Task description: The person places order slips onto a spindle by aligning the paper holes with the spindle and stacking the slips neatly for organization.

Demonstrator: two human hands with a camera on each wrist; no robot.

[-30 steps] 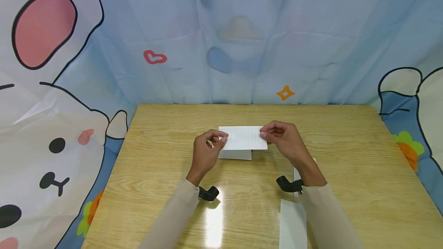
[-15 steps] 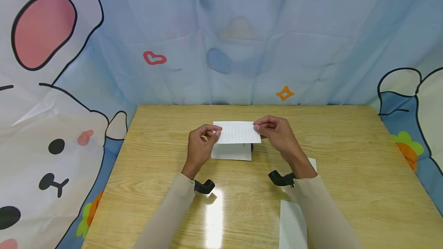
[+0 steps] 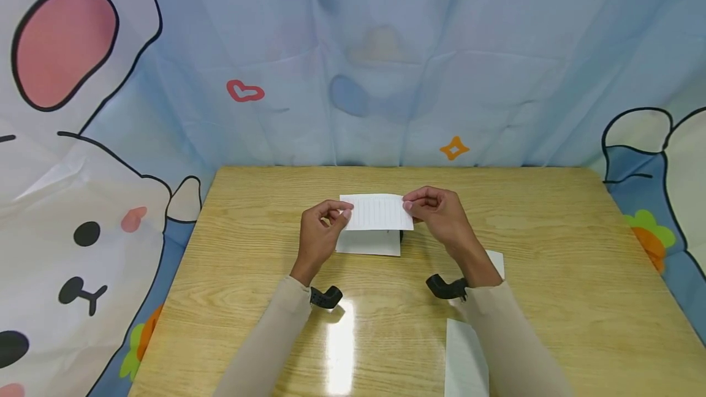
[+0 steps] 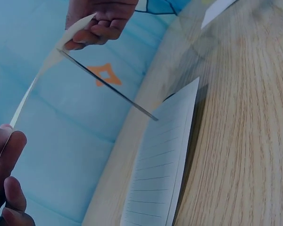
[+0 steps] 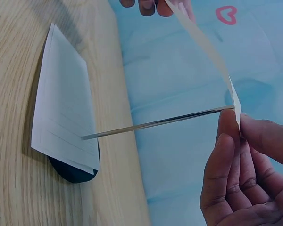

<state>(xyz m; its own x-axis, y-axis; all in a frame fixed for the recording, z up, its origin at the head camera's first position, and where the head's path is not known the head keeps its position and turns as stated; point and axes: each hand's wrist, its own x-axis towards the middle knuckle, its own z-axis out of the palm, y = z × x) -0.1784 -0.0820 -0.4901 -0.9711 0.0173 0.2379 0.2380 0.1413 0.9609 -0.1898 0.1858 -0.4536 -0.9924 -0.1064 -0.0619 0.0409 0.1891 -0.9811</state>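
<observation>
Between both hands a lined white paper slip is stretched level above the table. My left hand pinches its left end with thumb and fingertips, and my right hand pinches the other end. Beneath the slip stands a bill spike, its thin metal rod rising toward the slip's underside near the right-hand end. In the right wrist view the rod's top meets the slip right beside my right fingers, and the slip bows there. Several lined sheets are pierced low on the rod, over a dark round base.
On the wooden table, another white paper lies at the front right, partly under the right forearm. One more paper shows past the right wrist. A printed blue curtain hangs behind the table's far edge.
Both hands have carried the slip a little left and toward the far edge, over the spike. In the last half second they hardly move, while the slip's right end has begun to bend.
</observation>
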